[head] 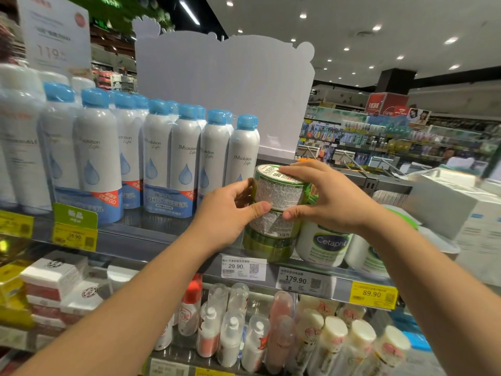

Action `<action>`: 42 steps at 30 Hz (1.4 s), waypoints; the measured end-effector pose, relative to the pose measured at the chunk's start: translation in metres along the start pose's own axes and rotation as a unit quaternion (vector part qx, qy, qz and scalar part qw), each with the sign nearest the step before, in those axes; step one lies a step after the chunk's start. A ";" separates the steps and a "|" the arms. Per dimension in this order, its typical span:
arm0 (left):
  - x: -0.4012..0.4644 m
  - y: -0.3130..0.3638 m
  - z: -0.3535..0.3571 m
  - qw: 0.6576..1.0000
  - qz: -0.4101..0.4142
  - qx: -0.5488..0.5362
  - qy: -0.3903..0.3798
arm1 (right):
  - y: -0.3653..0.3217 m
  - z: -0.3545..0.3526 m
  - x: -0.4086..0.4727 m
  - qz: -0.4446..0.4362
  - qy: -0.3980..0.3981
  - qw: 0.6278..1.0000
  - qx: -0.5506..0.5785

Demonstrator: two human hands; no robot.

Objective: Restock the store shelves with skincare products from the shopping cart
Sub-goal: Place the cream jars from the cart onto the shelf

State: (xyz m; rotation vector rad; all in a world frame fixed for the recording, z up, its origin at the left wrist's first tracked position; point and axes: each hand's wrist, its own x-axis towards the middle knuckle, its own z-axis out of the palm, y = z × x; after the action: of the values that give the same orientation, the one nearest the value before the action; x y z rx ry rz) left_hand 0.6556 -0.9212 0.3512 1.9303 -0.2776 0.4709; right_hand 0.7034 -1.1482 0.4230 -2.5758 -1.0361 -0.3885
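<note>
A green jar with a white printed label is held upright on top of a stack of two like jars on the shelf, just beside the white tubs with blue and green labels.

I am looking into a shop, a supermarket's skincare aisle by every sign; the shelf before me carries a row of blue-capped spray bottles all of one brand, with white Cetaphil tubs further along; price tags with barcodes and QR codes line the shelf edge, some white, some yellow; a lower shelf holds rows of pump bottles and boxed goods; beyond, more stocked aisles run under recessed ceiling lights, with a red promotional sign above them.
</note>
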 end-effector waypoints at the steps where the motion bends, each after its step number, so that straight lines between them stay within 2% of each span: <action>1: 0.000 0.000 0.000 1.000 0.000 0.003 0.002 | 0.000 0.000 0.000 -0.001 0.000 1.000 -0.004; 11: -0.004 0.001 0.005 1.000 0.001 0.011 0.022 | -0.003 0.006 -0.004 0.021 0.012 1.000 0.001; 17: -0.012 -0.002 0.010 0.998 0.010 0.012 0.058 | -0.011 0.009 -0.013 0.048 0.024 0.996 -0.077; 24: -0.026 -0.011 0.014 0.996 0.023 -0.040 0.081 | -0.016 0.020 -0.026 0.060 0.108 0.988 -0.093; 30: -0.040 -0.010 0.016 0.993 0.034 -0.078 0.085 | -0.026 0.035 -0.043 0.019 0.240 0.961 -0.135; 36: -0.053 -0.010 0.015 0.988 0.047 -0.110 0.098 | -0.041 0.048 -0.063 0.015 0.286 0.948 -0.141; 42: -0.061 -0.015 0.019 0.985 0.070 -0.133 0.084 | -0.056 0.054 -0.087 0.047 0.287 0.946 -0.143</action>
State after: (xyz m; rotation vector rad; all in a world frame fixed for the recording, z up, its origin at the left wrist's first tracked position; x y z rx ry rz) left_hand 0.6108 -0.9342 0.3053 1.6068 -0.3507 0.6520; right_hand 0.6102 -1.1418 0.3534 -2.4800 -0.6757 -1.2508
